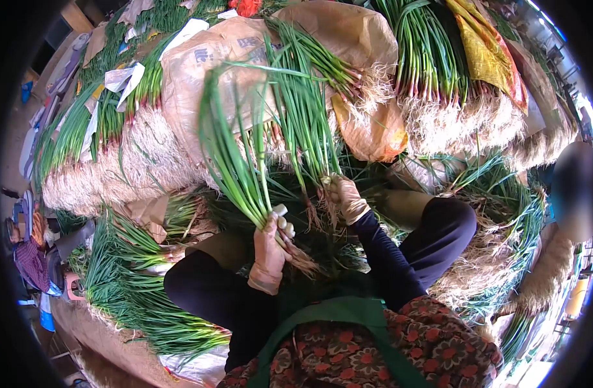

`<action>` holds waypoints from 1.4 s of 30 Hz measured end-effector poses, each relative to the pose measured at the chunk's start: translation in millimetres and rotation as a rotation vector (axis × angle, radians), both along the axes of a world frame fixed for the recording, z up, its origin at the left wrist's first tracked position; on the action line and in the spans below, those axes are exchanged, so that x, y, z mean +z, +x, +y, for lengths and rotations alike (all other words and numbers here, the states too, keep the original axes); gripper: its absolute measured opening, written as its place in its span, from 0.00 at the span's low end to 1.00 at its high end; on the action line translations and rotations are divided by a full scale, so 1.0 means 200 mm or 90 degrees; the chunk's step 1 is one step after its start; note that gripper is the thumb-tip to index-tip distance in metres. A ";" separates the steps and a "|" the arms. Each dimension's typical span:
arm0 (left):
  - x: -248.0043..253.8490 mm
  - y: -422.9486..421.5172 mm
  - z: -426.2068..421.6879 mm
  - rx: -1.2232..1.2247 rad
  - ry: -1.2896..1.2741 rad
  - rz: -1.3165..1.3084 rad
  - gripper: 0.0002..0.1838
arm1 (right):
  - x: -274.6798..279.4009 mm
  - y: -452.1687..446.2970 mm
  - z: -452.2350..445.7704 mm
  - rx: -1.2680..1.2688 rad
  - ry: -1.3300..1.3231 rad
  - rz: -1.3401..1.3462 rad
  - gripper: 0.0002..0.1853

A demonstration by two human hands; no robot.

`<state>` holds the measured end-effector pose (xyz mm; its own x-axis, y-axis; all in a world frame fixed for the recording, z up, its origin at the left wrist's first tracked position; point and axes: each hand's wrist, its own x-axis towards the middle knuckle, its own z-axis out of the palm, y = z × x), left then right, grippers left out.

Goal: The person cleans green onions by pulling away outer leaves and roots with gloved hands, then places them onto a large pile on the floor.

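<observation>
My left hand (267, 255), in a pale glove with white-wrapped fingertips, is closed around a bunch of green onions (235, 171). Their long leaves fan up and to the left, and the stringy roots hang below the fist. Further up and to the right, my right hand (348, 199), also gloved, has its fingers closed at the root end of other green onions (309, 123). Those stalks lie away from me, leaves toward the top. How many stalks the right fingers grip is hidden.
Large rooted bundles (432, 58) are stacked ahead, partly under brown paper sacks (206, 84) and a yellow bag (487, 45). Loose green onions (148, 291) lie at my left, and more piles (497, 220) at my right. A blurred person (574, 194) is at the far right.
</observation>
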<state>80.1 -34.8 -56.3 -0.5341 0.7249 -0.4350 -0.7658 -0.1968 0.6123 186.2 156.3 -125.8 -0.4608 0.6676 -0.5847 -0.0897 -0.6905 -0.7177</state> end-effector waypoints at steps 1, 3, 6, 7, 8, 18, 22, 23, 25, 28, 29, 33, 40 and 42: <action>-0.09 -0.04 0.02 -0.028 0.032 0.003 0.16 | -0.03 0.02 0.03 0.066 -0.087 0.062 0.12; -0.14 -0.04 0.12 -0.046 -0.066 0.069 0.17 | -0.13 0.01 0.06 0.119 -0.201 0.163 0.12; -0.21 -0.06 0.21 -0.259 -0.173 0.102 0.17 | 0.05 -0.06 0.01 0.194 -0.242 0.220 0.13; -0.24 -0.02 0.26 -0.228 -0.108 0.179 0.15 | 0.06 -0.10 -0.03 0.210 -0.070 0.141 0.13; -0.29 0.02 0.30 -0.197 -0.042 0.253 0.14 | 0.10 -0.14 -0.07 0.221 0.103 0.059 0.14; -0.07 -0.08 0.11 -0.219 0.054 -0.252 0.21 | -0.21 0.04 0.39 -0.012 0.370 -0.107 0.09; -0.10 -0.17 -0.01 -0.312 0.297 -0.465 0.25 | -0.17 0.57 0.53 0.282 0.683 -0.767 0.18; -0.06 -0.16 -0.01 -0.312 0.319 -0.466 0.24 | -0.14 0.59 0.49 0.346 0.698 -0.852 0.19; -0.07 -0.16 0.00 -0.323 0.352 -0.445 0.23 | -0.04 0.64 0.43 0.478 0.721 -1.026 0.21; 0.04 -0.10 -0.02 -0.286 0.241 -0.257 0.22 | 0.10 0.34 0.30 0.456 0.837 -0.850 0.16; 0.08 -0.07 -0.03 -0.230 0.162 -0.163 0.23 | -0.14 0.27 0.30 0.461 0.884 -0.710 0.13; 0.19 -0.05 -0.07 -0.114 0.073 -0.011 0.28 | -0.26 -0.13 0.09 0.412 0.495 -0.179 0.17; -0.02 -0.12 -0.01 -0.075 -0.028 -0.018 0.26 | 0.01 -0.34 -0.05 0.334 0.326 -0.024 0.13; -0.17 -0.10 0.00 -0.132 0.005 -0.026 0.21 | 0.21 -0.29 -0.16 0.383 0.352 -0.100 0.12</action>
<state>59.4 -35.0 -89.8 -0.3551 0.8210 -0.4471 -0.8141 -0.0365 0.5795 129.0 124.1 -82.8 -0.7712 0.5430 -0.3322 0.3123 -0.1319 -0.9408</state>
